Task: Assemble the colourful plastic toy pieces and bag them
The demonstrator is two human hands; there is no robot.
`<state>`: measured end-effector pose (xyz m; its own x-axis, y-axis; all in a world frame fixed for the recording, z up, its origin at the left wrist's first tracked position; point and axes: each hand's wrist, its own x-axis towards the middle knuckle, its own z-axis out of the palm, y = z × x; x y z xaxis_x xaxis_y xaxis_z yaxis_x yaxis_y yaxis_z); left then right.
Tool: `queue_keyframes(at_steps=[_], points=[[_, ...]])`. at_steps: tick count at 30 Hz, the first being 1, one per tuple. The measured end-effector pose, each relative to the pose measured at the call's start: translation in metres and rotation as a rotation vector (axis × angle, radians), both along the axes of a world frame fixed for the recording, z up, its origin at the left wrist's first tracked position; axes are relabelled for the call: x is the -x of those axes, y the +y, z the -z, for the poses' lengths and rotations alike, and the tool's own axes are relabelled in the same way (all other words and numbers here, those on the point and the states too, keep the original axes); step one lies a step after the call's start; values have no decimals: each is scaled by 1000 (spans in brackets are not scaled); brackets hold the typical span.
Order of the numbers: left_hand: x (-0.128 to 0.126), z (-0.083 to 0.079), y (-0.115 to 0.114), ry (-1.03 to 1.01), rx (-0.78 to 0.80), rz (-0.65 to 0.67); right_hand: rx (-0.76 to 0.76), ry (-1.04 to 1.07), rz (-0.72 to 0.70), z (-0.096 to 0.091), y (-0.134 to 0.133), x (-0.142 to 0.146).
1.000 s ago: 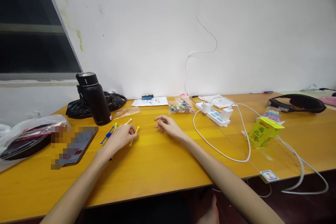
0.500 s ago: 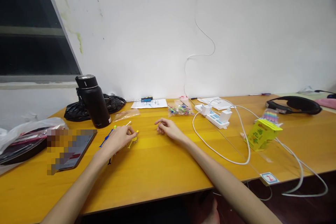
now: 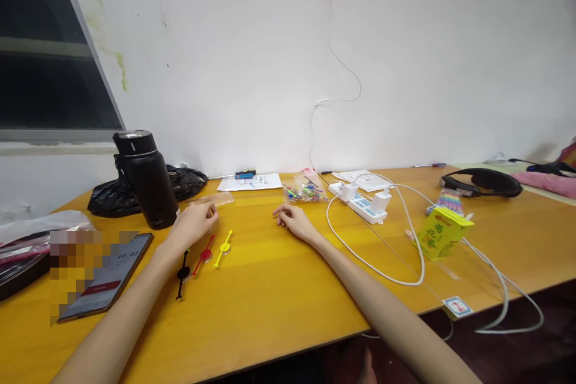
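Observation:
My left hand (image 3: 194,225) is over the table just in front of a flat clear plastic bag (image 3: 220,198). Its thumb and fingers are drawn together, and whatever may be between them is hidden. Below it lie a black arrow-shaped spinner (image 3: 183,273), a red one (image 3: 205,255) and a yellow one (image 3: 224,248), slanting side by side. A bit of green shows by my left wrist, mostly covered. My right hand (image 3: 292,220) rests on the wood, loosely curled with its fingers a little apart, and nothing shows in it.
A black bottle (image 3: 155,186) and a phone (image 3: 108,288) are on the left. Behind lie a screwdriver (image 3: 245,174) on paper and a bag of colourful pieces (image 3: 306,189). To the right are a power strip (image 3: 366,207), a looping white cable (image 3: 382,280) and a yellow box (image 3: 443,234).
My left hand has moved away from the yellow spinner, to the left and slightly farther back, uncovering the red and black spinners. My right hand stays nearly in place. The view has shifted slightly.

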<state>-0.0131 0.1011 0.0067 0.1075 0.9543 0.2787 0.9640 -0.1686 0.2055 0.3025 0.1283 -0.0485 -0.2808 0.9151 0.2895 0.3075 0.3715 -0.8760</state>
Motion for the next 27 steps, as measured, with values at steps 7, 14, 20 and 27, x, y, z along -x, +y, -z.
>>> queue_keyframes(at_steps=[7,14,20,27], points=[[2,6,-2,120,-87,-13,5,0,-16,0,1,1],[15,14,2,197,-139,-62,-5,-21,-22,-4,-5,0],[24,26,8,207,-19,-53,-20,-43,-19,-6,-8,1],[27,33,11,102,18,-44,-24,-66,-12,-7,-8,1]])
